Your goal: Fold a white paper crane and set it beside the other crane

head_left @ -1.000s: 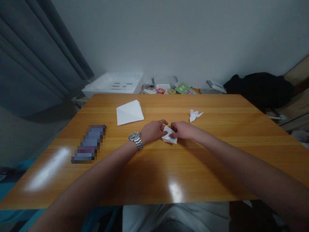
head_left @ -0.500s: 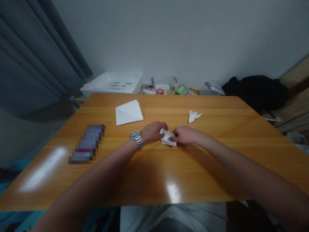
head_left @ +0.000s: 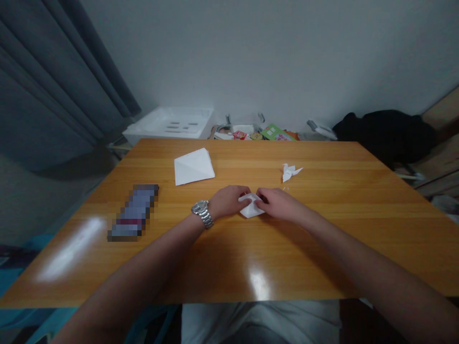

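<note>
A small folded piece of white paper (head_left: pixel 251 209) is held between my two hands, just above or on the wooden table (head_left: pixel 222 258). My left hand (head_left: pixel 229 200), with a metal watch (head_left: pixel 202 213) on its wrist, pinches the paper's left side, thumb on top. On the other side my right hand (head_left: pixel 278 203) grips the right part, its thumb pressed on the paper. The fingers hide the far edge. Beyond my right hand stands a white origami crane (head_left: pixel 290 172). A stack of white paper sheets (head_left: pixel 194 167) lies behind my left hand.
A phone (head_left: pixel 134 211), blurred out, lies on the table's left. Past the far edge are a white plastic tray (head_left: pixel 179 122), a green booklet (head_left: pixel 277 133) and a dark cloth heap (head_left: pixel 385 136). Tiny white scraps lie near the crane.
The paper has turned between my hands, and one corner now points toward me. My left hand has come slightly nearer to me; the fingers of both hands have shifted on the paper.
</note>
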Available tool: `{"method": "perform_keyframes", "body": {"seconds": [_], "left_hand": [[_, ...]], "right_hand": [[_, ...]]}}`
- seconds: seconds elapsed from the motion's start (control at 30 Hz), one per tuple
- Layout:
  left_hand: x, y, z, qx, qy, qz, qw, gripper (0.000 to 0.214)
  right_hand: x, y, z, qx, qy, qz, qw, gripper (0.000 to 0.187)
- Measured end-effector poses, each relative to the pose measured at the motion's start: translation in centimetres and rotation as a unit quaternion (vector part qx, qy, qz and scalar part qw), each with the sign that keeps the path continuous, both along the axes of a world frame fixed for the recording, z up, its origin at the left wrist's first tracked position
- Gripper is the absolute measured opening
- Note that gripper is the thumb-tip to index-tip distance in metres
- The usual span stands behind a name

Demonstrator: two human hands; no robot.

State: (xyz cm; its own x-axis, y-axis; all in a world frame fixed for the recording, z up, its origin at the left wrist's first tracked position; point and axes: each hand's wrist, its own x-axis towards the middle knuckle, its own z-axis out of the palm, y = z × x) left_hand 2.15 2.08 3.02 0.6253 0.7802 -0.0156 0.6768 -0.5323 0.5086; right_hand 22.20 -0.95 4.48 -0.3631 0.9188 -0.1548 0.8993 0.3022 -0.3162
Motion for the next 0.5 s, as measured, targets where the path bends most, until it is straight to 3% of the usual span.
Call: {"method": "perform_keyframes", "body": {"seconds": [0.23,0.5], "left_hand": [[0.5,-1.3,-0.2,0.019,-0.061,0.07,0.996,0.025],[0.5,-1.4,-0.8,-0.01,-0.133,0.088,0.987,0.02]], "right_hand": [[-0.6,-0.9,-0.5,0.027,0.121,-0.032,0.992,0.02],[-0.5,-1.3,-2.3,0.061,0.252,-0.054,0.964,0.014]]}}
